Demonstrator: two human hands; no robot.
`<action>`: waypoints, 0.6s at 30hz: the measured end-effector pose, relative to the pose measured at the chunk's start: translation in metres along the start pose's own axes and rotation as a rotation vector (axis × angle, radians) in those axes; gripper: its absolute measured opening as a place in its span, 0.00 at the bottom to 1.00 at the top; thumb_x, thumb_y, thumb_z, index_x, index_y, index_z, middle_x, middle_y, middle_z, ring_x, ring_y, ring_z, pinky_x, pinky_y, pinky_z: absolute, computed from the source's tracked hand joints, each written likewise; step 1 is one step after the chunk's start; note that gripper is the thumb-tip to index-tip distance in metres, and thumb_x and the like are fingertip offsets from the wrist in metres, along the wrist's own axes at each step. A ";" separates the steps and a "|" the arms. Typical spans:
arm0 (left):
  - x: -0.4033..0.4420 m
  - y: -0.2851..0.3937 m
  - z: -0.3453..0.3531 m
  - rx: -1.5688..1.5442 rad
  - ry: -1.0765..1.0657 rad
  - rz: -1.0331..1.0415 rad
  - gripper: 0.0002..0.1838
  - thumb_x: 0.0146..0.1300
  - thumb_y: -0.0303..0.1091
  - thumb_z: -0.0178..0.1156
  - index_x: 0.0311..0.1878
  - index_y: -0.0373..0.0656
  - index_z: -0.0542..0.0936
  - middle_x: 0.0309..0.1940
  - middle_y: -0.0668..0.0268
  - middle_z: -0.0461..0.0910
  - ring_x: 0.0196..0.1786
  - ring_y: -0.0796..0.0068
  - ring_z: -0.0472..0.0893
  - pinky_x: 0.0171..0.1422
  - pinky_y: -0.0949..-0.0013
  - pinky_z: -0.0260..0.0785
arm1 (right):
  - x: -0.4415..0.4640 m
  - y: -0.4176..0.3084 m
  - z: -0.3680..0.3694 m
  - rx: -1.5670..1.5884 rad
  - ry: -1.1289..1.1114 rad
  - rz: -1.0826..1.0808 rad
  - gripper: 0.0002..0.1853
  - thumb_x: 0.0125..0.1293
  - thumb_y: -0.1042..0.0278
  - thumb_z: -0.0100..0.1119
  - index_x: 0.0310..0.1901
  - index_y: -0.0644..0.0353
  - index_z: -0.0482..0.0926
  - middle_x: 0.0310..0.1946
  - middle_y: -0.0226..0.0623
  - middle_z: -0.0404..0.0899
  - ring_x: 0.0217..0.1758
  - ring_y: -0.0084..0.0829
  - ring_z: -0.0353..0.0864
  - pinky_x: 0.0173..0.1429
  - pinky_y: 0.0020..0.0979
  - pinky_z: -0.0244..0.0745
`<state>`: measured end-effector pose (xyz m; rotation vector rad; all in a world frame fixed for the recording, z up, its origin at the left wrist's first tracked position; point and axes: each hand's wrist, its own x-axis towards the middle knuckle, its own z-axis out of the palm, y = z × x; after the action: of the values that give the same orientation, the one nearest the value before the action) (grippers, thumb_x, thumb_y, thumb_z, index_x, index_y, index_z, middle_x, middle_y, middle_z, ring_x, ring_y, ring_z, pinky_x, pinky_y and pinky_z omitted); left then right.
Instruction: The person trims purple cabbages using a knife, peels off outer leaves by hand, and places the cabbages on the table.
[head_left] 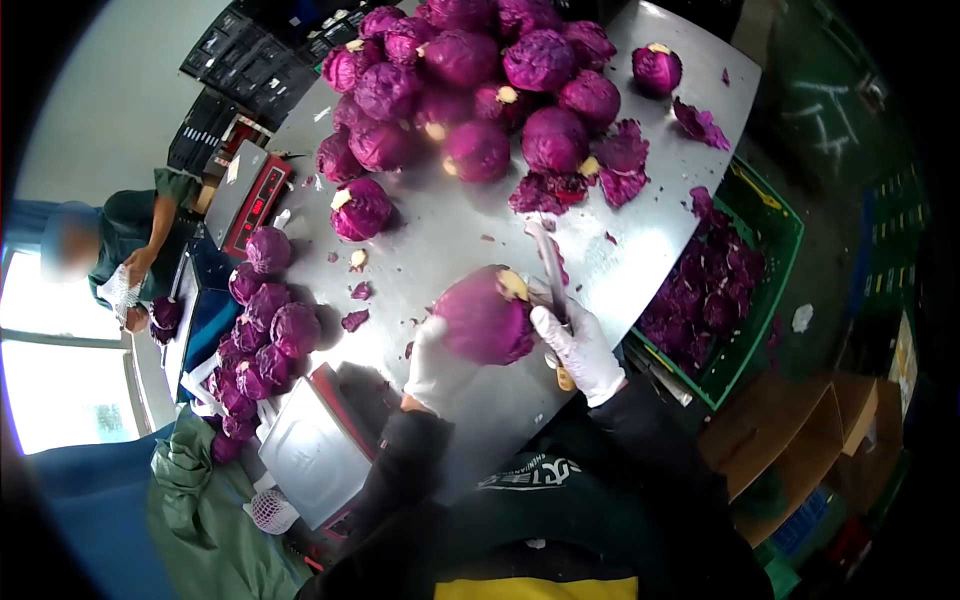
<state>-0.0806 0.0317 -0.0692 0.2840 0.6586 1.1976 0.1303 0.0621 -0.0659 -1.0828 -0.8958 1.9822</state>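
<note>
A red cabbage (482,318) with a pale cut stem is held above the metal table. My left hand (437,368), in a white glove, is closed around its left and lower side. In my gloved right hand (582,352) is a knife (549,258), its blade pointing away from me beside the stem. The end of its wooden handle shows below my fingers. Just beyond the blade, loose purple leaves (545,193) lie on the table.
Many red cabbages (460,58) are heaped on the metal table (640,255). A green crate (785,265) of leaves stands right. Two scales (318,445) (248,200) and more cabbages (268,310) are left. A co-worker (130,240) holds white netting. Cardboard boxes (800,440) sit lower right.
</note>
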 end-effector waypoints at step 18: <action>-0.064 -0.062 -0.025 0.901 0.313 0.134 0.49 0.51 0.31 0.77 0.72 0.38 0.57 0.64 0.56 0.66 0.66 0.65 0.70 0.70 0.61 0.66 | -0.083 0.075 -0.002 -1.225 0.064 -0.292 0.10 0.69 0.66 0.54 0.47 0.62 0.76 0.35 0.49 0.82 0.29 0.52 0.83 0.34 0.46 0.79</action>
<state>-0.0613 -0.0530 -0.1014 0.9132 1.4602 1.0124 0.1477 -0.0445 -0.0949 -1.4674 -2.1855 1.0289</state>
